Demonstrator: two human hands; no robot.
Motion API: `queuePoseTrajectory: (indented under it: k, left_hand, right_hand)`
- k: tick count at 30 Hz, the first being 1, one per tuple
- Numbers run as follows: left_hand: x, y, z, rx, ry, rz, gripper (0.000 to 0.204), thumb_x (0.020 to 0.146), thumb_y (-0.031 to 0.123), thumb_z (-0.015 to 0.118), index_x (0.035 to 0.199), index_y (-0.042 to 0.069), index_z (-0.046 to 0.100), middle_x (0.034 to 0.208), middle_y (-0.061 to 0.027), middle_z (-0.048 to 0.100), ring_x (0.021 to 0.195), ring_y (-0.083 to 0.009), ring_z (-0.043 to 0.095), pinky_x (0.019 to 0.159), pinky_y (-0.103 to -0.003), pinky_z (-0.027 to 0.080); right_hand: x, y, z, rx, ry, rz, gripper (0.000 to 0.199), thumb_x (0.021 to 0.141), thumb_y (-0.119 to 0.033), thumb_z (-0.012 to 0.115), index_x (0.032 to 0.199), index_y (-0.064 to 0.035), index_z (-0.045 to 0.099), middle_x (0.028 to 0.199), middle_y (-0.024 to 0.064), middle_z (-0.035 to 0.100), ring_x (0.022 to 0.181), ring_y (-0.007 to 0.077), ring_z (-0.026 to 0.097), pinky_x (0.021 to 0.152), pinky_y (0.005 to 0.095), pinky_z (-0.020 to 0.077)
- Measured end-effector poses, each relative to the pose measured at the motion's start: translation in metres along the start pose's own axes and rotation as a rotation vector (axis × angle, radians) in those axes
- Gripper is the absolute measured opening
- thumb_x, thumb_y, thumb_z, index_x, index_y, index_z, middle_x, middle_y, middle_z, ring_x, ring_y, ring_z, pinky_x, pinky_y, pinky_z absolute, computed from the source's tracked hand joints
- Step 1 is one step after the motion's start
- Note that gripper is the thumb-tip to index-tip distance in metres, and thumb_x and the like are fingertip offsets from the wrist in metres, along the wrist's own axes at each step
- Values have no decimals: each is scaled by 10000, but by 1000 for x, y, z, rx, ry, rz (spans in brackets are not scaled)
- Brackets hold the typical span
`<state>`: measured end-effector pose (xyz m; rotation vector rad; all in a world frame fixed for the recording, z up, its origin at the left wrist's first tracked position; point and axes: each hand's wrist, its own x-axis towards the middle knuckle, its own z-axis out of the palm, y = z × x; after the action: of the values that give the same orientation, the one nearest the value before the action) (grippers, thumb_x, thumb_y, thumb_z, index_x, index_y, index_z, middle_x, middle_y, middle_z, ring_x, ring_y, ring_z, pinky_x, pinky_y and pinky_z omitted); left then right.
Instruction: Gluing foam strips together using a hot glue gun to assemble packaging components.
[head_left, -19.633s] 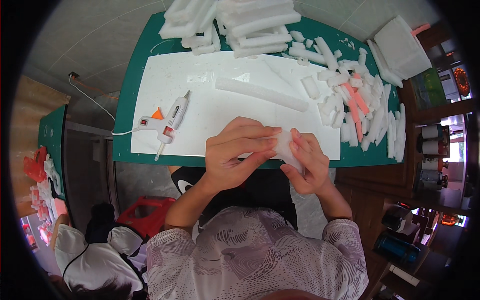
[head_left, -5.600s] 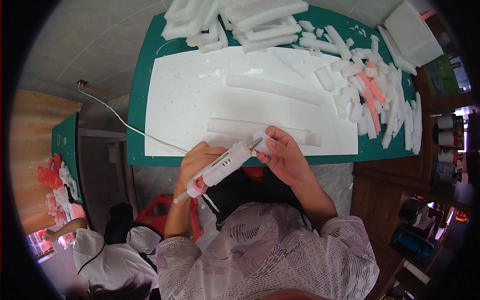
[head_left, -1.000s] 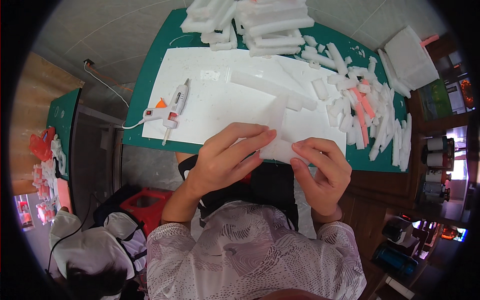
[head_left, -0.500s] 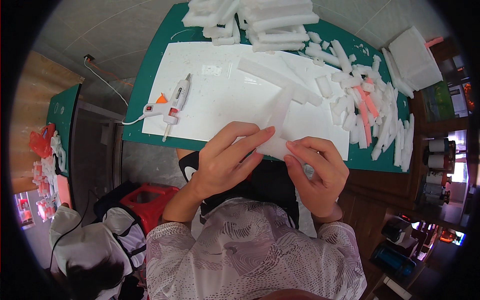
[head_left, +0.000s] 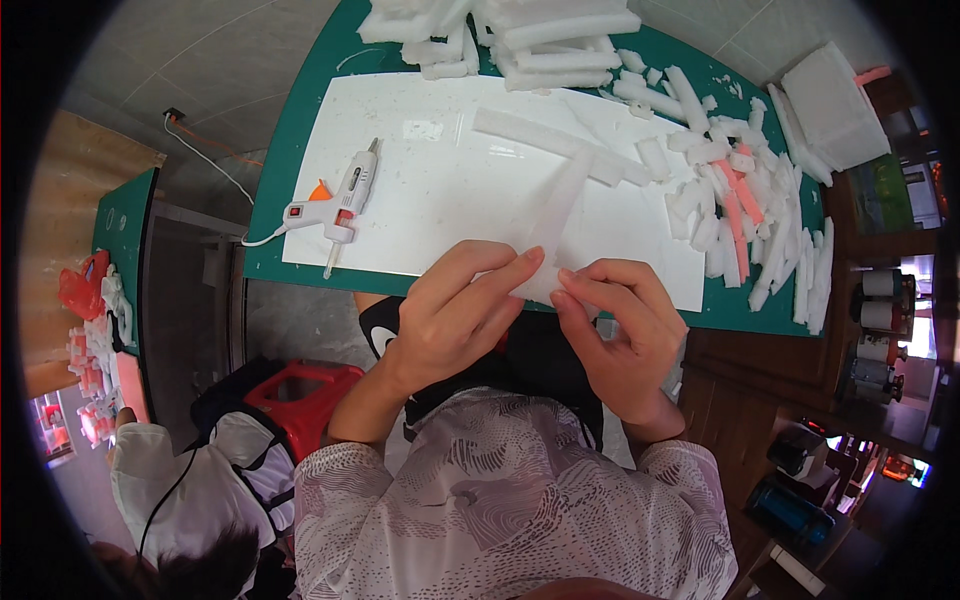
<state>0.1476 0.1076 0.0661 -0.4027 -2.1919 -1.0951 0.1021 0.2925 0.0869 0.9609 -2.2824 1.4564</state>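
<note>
I see my left hand (head_left: 455,315) and right hand (head_left: 620,325) meeting at the near edge of the green table (head_left: 290,170), both pinching the near end of a white foam strip (head_left: 558,225) between fingertips, fingers partly curled. The strip rises tilted over the white board (head_left: 450,190). A white glue gun (head_left: 335,203) lies to the left, well apart. Foam offcuts (head_left: 745,215) crowd the right.

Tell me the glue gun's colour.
White, with an orange trigger; the glue gun shows best in the head view.
</note>
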Motion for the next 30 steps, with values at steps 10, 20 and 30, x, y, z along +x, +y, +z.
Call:
queuePoseTrajectory:
  k: [10,20,30]
  left_hand:
    - [-1,-4,4,-16,10,16,627,671,-105,748,1277,-32,607,1051,-179,631,916,-327,642,782,-373,545]
    - [-26,-5,27,38,58,-22,865,659,60,878,1397,-6,431,1291,-230,583,1188,-361,578,1000,-424,478]
    - [-40,-12,35,-47,156,-57,838,652,56,887,1367,-8,454,1296,-263,563,1181,-403,584,979,-448,507]
  right_hand:
    - [0,6,10,-11,45,-45,234,751,41,805,968,-20,743,928,78,658,707,154,638,590,257,501]
    - [-9,13,29,4,90,-23,192,766,28,790,939,-23,724,922,83,650,682,159,635,553,272,505]
    - [-13,3,36,61,50,86,167,755,40,791,884,-7,696,920,116,664,773,222,666,642,296,525]
